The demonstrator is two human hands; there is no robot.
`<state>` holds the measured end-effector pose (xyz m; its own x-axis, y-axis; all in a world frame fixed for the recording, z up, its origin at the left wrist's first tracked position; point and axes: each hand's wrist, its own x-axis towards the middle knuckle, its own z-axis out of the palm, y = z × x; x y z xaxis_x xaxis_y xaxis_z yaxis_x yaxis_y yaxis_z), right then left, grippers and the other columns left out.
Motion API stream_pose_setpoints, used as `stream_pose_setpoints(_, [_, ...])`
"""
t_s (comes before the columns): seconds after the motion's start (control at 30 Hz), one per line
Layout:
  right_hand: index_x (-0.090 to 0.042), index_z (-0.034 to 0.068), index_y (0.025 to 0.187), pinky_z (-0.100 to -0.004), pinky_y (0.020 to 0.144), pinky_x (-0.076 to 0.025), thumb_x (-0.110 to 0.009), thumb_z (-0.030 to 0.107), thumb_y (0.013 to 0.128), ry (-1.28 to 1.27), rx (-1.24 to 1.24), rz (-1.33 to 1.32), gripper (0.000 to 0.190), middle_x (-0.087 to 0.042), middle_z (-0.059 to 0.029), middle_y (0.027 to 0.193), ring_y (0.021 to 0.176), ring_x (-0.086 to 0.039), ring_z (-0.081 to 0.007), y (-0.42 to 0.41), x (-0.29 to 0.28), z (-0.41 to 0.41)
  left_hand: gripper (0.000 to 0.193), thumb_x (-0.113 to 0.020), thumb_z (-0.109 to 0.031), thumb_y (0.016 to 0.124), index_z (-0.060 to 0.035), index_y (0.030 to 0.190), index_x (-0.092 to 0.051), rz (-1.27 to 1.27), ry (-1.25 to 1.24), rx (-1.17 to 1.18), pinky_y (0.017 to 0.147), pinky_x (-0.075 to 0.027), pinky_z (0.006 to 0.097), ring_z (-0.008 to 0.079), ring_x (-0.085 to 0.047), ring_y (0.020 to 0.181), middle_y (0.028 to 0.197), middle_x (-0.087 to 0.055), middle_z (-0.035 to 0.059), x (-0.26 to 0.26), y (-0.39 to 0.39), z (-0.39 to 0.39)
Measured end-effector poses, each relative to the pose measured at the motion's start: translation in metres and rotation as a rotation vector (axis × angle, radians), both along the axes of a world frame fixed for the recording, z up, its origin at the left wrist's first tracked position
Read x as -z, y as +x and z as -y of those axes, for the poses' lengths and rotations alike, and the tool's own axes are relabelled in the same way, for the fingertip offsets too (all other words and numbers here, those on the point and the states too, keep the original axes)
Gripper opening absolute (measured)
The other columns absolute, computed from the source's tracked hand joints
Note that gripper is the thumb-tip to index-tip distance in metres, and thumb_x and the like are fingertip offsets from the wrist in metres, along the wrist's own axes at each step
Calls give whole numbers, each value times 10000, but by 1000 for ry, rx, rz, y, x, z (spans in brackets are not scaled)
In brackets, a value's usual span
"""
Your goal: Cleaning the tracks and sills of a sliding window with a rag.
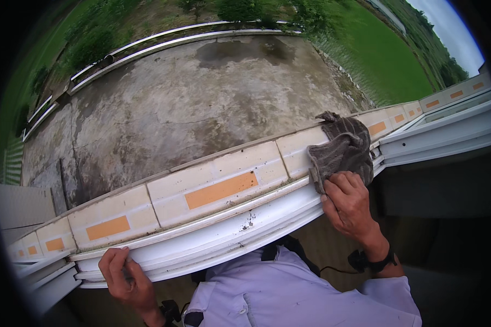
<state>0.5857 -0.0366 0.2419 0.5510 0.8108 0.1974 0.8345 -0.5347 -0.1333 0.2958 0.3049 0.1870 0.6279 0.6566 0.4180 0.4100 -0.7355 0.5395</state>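
Observation:
My right hand [347,202] grips a crumpled grey-brown cloth [341,147], which lies across the right part of the window frame and the tiled outer sill [217,175]. Fingers curled, my left hand [127,278] rests at the left end of the white window frame [229,225], with nothing plainly held in it; whether something thin is pinched there cannot be told. Dark specks of dirt lie in the frame's channel between the hands and on the sill's cream tiles, which have orange rectangles.
White sliding window sashes stand at the left [51,278] and right [438,131] of the opening. Far below the sill lies a stained concrete yard [196,106], edged by a low white-topped wall [147,43]. Dark straps with small devices sit on both wrists, a cable near the right one.

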Motion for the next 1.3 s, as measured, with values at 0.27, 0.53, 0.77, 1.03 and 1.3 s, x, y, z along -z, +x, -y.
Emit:
stream_pose_setpoints(0.27, [-687, -103, 1141, -509, 888, -552, -749, 129, 822, 59, -139, -91, 399, -635, -249, 1163, 1098, -631, -414, -56, 14, -58, 264, -612, 151, 869, 23, 1068, -729, 9, -6, 3, 840, -565, 405, 331, -676, 1010, 1097, -668, 178, -2, 0, 3])
stream_pose_setpoints(0.53, [-696, -104, 1131, -462, 886, -563, -709, 146, 771, 118, -307, -146, 438, -652, -229, 1136, 1083, -633, -386, -76, 15, -97, 406, -686, 72, 771, -57, 1150, -754, -13, 67, 427, 870, -566, 432, 344, -680, 1070, 1193, -703, 140, -30, 25, 23])
stream_pose_setpoints(0.77, [-690, -109, 1150, -428, 908, -573, -677, 138, 838, 131, -452, -141, 398, -670, -201, 1140, 1054, -662, -343, -58, 14, -87, 439, -741, -57, 810, -85, 1248, -757, -116, 160, 826, 952, -578, 450, 356, -676, 1188, 1284, -712, 130, -53, 110, 52])
stream_pose_setpoints(1.03, [-727, 11, 1185, -434, 874, -541, -724, 131, 835, 181, -355, -82, 370, -698, -150, 1131, 1049, -685, -289, -40, 6, -49, 295, -800, -21, 711, -45, 1001, -751, -174, 284, 809, 884, -605, 448, 346, -711, 1102, 1133, -720, 116, -53, 124, 44])
stream_pose_setpoints(1.3, [-722, -44, 1127, -460, 879, -528, -762, 206, 775, 10, -262, -102, 434, -705, -166, 1119, 1044, -678, -318, -27, -11, -37, 302, -824, -18, 692, -55, 980, -744, -189, 292, 808, 667, -535, 415, 282, -653, 838, 901, -640, 81, -45, 93, 28])
